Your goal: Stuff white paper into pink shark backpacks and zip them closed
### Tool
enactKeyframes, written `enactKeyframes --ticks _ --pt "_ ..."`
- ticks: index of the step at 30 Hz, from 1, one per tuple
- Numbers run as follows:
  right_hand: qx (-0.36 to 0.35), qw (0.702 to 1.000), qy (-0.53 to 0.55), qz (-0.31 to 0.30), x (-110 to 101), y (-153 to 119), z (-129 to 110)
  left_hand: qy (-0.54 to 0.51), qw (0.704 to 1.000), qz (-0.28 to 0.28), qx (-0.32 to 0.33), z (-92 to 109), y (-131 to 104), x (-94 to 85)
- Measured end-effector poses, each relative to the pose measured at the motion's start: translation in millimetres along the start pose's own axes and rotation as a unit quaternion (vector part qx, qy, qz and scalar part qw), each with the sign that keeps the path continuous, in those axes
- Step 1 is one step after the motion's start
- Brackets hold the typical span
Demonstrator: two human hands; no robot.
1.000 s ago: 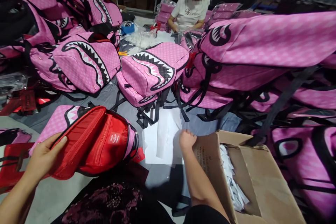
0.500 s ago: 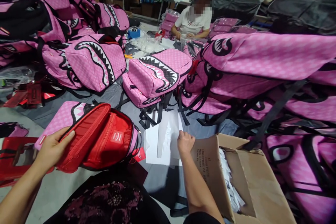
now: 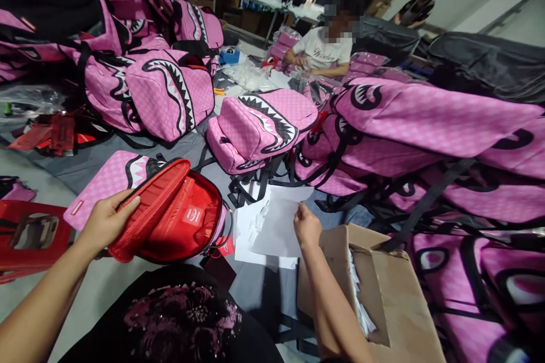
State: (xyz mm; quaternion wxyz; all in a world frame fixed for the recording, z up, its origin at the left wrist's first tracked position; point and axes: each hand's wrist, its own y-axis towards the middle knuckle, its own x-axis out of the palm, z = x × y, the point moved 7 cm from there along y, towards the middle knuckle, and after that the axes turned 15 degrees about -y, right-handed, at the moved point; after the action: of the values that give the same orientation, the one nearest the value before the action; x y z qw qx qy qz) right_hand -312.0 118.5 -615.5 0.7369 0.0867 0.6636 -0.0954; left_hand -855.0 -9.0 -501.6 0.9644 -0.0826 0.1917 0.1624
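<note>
My left hand (image 3: 107, 216) grips the opened flap edge of a pink backpack (image 3: 104, 187), thumb on the outside. The bag lies open, its red lining (image 3: 183, 227) and a small label showing inside. My right hand (image 3: 307, 224) is closed, fingers pinched on the right edge of a white paper sheet (image 3: 276, 227). That sheet lies over other white papers, with small white scraps at its left side. Right beside my right forearm stands an open cardboard box (image 3: 409, 300) with white papers in it.
Pink backpacks with shark mouths stand ahead (image 3: 264, 130) and to the left (image 3: 170, 96). More are piled at the right (image 3: 434, 119). A person in a white shirt (image 3: 326, 51) sits beyond. A red item (image 3: 34, 238) lies far left.
The view has shifted and tilted. The top paper has slid rightward and turned with my right hand, spreading over the sheets below. My left hand still holds the flap.
</note>
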Motion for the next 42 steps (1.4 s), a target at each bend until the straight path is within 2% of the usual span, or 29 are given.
enactKeyframes --ticks 3,6,9,12,16,18,20,23,25,28,30,32,34,35,36,37,39,41,42 --pt "-0.014 1.0 0.01 0.005 -25 -4 -11 0.006 1.0 -0.018 0.001 -9 2 -1.3" --pt "-0.06 0.998 0.022 -0.008 -50 -14 -45 0.006 1.0 -0.02 0.01 -13 5 -1.2" --pt "-0.148 0.988 0.046 -0.025 -67 -34 -111 -0.01 0.999 -0.016 0.032 -8 6 0.6" --pt "-0.226 0.97 0.061 -0.058 -72 -69 -195 -0.028 0.999 -0.022 0.036 -5 7 1.8" --pt "-0.291 0.948 0.06 -0.109 -60 -122 -296 -0.066 0.997 -0.036 0.03 -9 8 -1.1" --pt "-0.31 0.939 0.063 -0.135 -48 -143 -330 -0.09 0.994 -0.046 0.03 -12 8 -3.2" --pt "-0.321 0.93 0.072 -0.161 -34 -159 -353 -0.105 0.993 -0.048 0.029 -15 9 -6.4" --pt "-0.322 0.92 0.112 -0.194 -13 -171 -371 -0.116 0.992 -0.046 0.023 -20 11 -11.9" --pt "-0.305 0.907 0.189 -0.221 -1 -173 -377 -0.127 0.99 -0.052 0.018 -22 14 -14.6" --pt "-0.245 0.855 0.341 -0.304 18 -168 -379 -0.147 0.987 -0.066 0.017 -24 18 -18.1" --pt "-0.2 0.825 0.4 -0.346 28 -163 -375 -0.156 0.985 -0.074 0.013 -27 21 -19.9" --pt "-0.198 0.841 0.401 -0.304 27 -156 -366 -0.164 0.983 -0.079 0.009 -29 24 -21.7" --pt "-0.267 0.88 0.329 -0.217 18 -157 -359 -0.177 0.981 -0.082 0.005 -32 26 -23.4" --pt "-0.311 0.897 0.254 -0.185 16 -164 -358 -0.184 0.979 -0.085 0.004 -33 28 -24.1" --pt "-0.343 0.907 0.165 -0.182 20 -172 -356 -0.19 0.978 -0.089 0.003 -34 29 -24.7" --pt "-0.353 0.91 0.075 -0.205 28 -181 -352 -0.192 0.977 -0.093 0.001 -35 30 -25.3" --pt "-0.316 0.903 -0.068 -0.282 43 -195 -336 -0.19 0.977 -0.095 -0.002 -38 32 -27.6" --pt "-0.293 0.89 -0.12 -0.329 46 -203 -327 -0.189 0.978 -0.092 -0.002 -40 33 -30.4" --pt "-0.304 0.887 -0.116 -0.328 43 -205 -328 -0.19 0.978 -0.091 -0.001 -41 34 -31.4"
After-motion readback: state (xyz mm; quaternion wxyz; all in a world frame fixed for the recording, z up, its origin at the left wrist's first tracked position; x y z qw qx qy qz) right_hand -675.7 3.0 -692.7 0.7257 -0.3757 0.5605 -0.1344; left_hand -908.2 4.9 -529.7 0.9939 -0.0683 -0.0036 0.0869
